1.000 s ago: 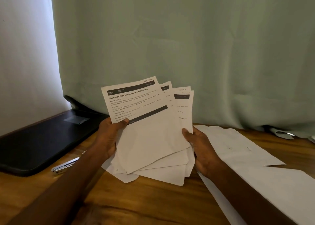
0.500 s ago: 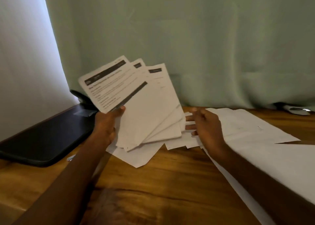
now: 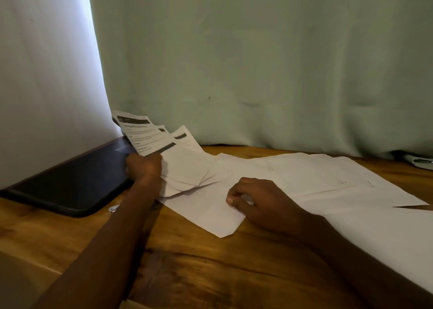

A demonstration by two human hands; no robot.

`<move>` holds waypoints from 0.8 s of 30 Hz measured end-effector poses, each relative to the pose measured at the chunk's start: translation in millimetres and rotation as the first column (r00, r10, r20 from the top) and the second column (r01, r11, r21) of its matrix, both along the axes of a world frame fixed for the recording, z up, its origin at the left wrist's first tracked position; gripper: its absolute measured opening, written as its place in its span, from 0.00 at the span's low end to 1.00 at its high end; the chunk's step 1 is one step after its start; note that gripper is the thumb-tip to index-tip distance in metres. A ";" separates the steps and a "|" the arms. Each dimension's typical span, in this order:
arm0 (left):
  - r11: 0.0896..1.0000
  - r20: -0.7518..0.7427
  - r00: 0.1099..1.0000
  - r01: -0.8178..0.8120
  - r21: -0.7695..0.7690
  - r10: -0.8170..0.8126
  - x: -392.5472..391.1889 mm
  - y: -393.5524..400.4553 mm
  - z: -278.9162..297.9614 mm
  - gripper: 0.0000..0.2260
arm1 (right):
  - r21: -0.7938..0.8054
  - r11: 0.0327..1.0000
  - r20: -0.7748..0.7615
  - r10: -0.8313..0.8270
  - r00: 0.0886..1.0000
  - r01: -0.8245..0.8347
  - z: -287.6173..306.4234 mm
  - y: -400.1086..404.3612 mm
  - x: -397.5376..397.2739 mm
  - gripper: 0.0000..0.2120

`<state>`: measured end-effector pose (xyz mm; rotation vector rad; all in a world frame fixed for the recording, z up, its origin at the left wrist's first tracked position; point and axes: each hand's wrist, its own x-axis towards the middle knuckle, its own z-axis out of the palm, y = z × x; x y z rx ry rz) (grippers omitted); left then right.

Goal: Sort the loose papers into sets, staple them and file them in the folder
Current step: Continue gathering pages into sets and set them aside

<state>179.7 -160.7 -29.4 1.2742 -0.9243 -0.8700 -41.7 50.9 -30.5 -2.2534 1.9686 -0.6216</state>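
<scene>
Wood grain fills the near tabletop, brown and streaked, with both forearms reaching in from the bottom edge. Nearest of the hands is the right hand: it rests on a blank sheet whose corner points toward the viewer, its fingers curled under with the fingertips pressed against the paper. Whether that grip pinches the sheet or only bears down on it cannot be told. To its right, loose papers lie spread and overlapping across the tabletop, running out toward the right edge.

Farther in and to the left, the left hand has a tight grip on a fanned set of printed pages, fingers wrapped round the lower edges. The pages tilt up and back, dark header bars showing on several of them; their lower parts overlap the blank sheet. Just beside the left forearm a small metal piece lies on the wood; too little shows to name it.

Left of that hand a dark folder lies flat, closed, reaching to the wall. Behind everything hangs a pale green curtain, with a white wall at the left.
</scene>
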 end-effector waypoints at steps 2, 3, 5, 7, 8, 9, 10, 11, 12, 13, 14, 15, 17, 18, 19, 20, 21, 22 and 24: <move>1.000 0.037 0.999 0.015 0.002 -0.015 0.0 1.7 1.8 0.15 | -0.038 0.998 -0.007 -0.042 0.999 0.042 -4.3 -0.9 -6.4 0.17; 1.000 0.055 0.998 0.029 -0.005 -0.029 -0.3 2.2 2.5 0.14 | -0.030 0.997 -0.030 -0.071 0.997 0.070 -6.5 -1.8 -8.8 0.19; 0.997 0.100 0.993 0.070 -0.035 -0.066 -2.4 3.4 3.9 0.09 | 0.053 0.988 -0.113 -0.135 0.984 0.142 -9.8 -4.4 -11.5 0.28; 0.991 0.113 0.989 0.109 -0.073 -0.101 -3.7 5.6 4.5 0.10 | 0.190 0.960 -0.191 -0.171 0.966 0.208 -11.3 -7.0 -12.0 0.43; 0.989 0.095 0.989 0.125 -0.085 -0.116 -4.1 7.0 4.3 0.11 | 0.242 0.944 -0.215 -0.173 0.961 0.224 -13.3 -7.8 -12.0 0.50; 0.985 0.070 0.988 0.143 -0.095 -0.137 -4.8 8.8 4.5 0.13 | 0.272 0.934 -0.222 -0.173 0.960 0.231 -14.9 -8.8 -12.3 0.54; 0.980 0.031 0.986 0.166 -0.108 -0.164 -5.3 10.7 5.0 0.15 | 0.282 0.930 -0.209 -0.178 0.961 0.234 -16.0 -9.9 -13.0 0.55; 0.975 -0.020 0.982 0.186 -0.122 -0.190 -5.4 13.2 6.1 0.17 | 0.280 0.931 -0.180 -0.190 0.965 0.235 -15.9 -10.6 -13.8 0.55; 0.970 -0.069 0.975 0.201 -0.138 -0.212 -5.3 15.9 7.7 0.17 | 0.269 0.933 -0.145 -0.205 0.968 0.239 -15.2 -11.0 -14.9 0.53; 0.964 -0.113 0.967 0.211 -0.159 -0.230 -4.8 18.6 9.7 0.18 | 0.252 0.937 -0.109 -0.221 0.969 0.242 -14.8 -11.2 -15.7 0.50; 0.957 -0.155 0.956 0.220 -0.186 -0.250 -4.0 20.4 11.4 0.18 | 0.231 0.941 -0.074 -0.235 0.969 0.246 -14.4 -10.7 -16.8 0.47; 0.951 -0.202 0.942 0.226 -0.212 -0.269 -3.0 22.6 13.2 0.18 | 0.207 0.946 -0.044 -0.245 0.969 0.249 -14.2 -9.8 -17.4 0.44; 0.947 -0.282 0.918 0.215 -0.240 -0.280 0.0 24.6 16.2 0.19 | 0.147 0.958 0.011 -0.249 0.968 0.245 -13.3 -8.3 -18.5 0.36; 0.945 -0.315 0.905 0.211 -0.251 -0.286 1.8 24.4 16.9 0.18 | 0.105 0.966 0.042 -0.242 0.969 0.237 -11.8 -8.3 -18.4 0.31; 0.942 -0.348 0.889 0.213 -0.259 -0.297 3.4 24.3 17.5 0.17 | 0.054 0.972 0.069 -0.231 0.971 0.228 -9.7 -7.8 -17.7 0.26; 0.940 -0.377 0.873 0.221 -0.258 -0.309 5.0 23.4 17.8 0.17 | 0.002 0.975 0.083 -0.221 0.972 0.222 -7.2 -7.2 -16.6 0.22; 0.940 -0.406 0.856 0.232 -0.252 -0.320 6.6 22.4 18.4 0.18 | -0.044 0.974 0.095 -0.216 0.972 0.221 -5.1 -6.6 -16.2 0.18; 0.936 -0.430 0.837 0.251 -0.246 -0.338 8.5 21.0 19.1 0.19 | -0.081 0.972 0.122 -0.211 0.970 0.222 -3.0 -5.7 -17.4 0.15; 0.921 -0.459 0.800 0.306 -0.242 -0.386 11.6 18.3 20.3 0.22 | -0.150 0.963 0.277 -0.178 0.944 0.225 1.1 -3.0 -22.8 0.11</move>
